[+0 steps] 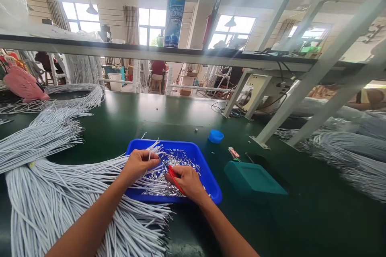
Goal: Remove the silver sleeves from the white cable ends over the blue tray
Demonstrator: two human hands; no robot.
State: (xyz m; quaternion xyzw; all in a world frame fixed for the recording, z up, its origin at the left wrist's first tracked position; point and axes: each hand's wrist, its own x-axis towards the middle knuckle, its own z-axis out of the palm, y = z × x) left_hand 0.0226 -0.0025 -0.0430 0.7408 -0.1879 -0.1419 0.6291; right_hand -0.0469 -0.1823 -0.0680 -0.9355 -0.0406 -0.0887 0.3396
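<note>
Over the blue tray [214, 184], my left hand [138, 164] pinches the end of a white cable. My right hand [188, 181] is closed round a red-handled hand tool [173, 173] with a thin dark tip; its exact kind is partly hidden by my fingers. That tip points at the cable end by my left fingertips, and I cannot tell whether they touch. Many small silvery metal pieces [181, 160] lie loose in the tray. A thick bundle of white cables [69, 192] spreads from the left, some ends lying across the tray, others below my left forearm.
Right of the tray stand a small blue cup [216, 136] and a teal bin [256, 178]. Coiled cables [340, 156] lie far right near white frame legs [289, 108]. A raised shelf [120, 48] crosses behind, bearing a blue spray can [175, 16]. A pink fan-like object [24, 82] is at left.
</note>
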